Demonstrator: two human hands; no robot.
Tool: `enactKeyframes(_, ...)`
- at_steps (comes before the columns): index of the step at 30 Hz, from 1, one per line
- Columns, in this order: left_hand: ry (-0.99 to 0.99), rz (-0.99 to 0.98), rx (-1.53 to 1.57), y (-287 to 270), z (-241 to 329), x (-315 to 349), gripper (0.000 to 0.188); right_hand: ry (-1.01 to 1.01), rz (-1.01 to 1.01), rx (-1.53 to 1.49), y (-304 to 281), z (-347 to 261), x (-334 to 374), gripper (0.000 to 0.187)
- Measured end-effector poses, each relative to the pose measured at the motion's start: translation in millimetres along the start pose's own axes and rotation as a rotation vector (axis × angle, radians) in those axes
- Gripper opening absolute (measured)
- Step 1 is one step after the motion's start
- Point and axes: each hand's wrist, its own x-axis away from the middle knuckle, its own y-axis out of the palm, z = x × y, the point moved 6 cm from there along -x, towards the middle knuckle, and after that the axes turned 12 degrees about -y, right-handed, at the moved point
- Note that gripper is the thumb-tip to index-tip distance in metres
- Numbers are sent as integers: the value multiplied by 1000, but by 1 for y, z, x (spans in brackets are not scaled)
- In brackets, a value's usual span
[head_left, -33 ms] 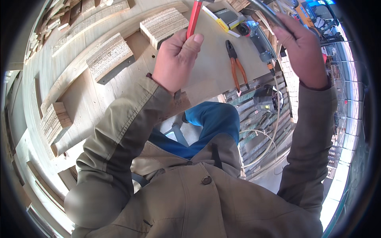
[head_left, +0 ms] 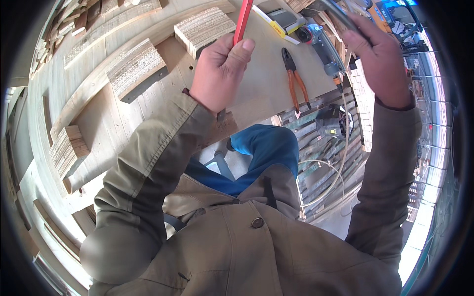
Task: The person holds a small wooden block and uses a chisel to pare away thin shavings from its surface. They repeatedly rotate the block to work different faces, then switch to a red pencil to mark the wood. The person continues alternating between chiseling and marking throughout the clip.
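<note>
My left hand (head_left: 217,74) is wrapped round a red, flat-sided bar (head_left: 243,19), thumb pressed along it, above the wooden workbench. The bar's upper end runs out of view. A dark metal tip (head_left: 221,116) shows below that hand. At the upper right, my right hand (head_left: 380,64) is closed on a dark rod-like handle (head_left: 340,15), which slants up to the left; its far end is cut off. Between the hands lie pliers (head_left: 291,84) with orange handles, touched by neither.
Wood blocks (head_left: 136,66) and another block (head_left: 205,27) stand along a curved timber strip at left. Right of the pliers lies a grey air tool (head_left: 326,56) with a pale hose (head_left: 344,133). A slatted pallet (head_left: 316,143) lies below the bench edge.
My right hand and its dark handle have shifted slightly right and down. My left hand stays nearly in place; the bit of metal at the top of the red bar has left view.
</note>
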Motion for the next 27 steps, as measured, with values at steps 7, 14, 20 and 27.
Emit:
enactKeyframes(7, -89, -42, 91, -3, -2, -3, 33, 76, 36, 162, -5, -48, -7, 18)
enactKeyframes(14, -69, -8, 49, -2, -2, -3, 34, 35, 131, 130, -2, -56, -18, 18)
enactKeyframes(20, -66, -40, 45, -2, -2, -4, 33, 27, 32, 224, 2, -56, -14, 19)
enactKeyframes(27, -113, -73, 119, -4, -3, -5, 31, -1, 40, 119, 1, -56, -18, 20)
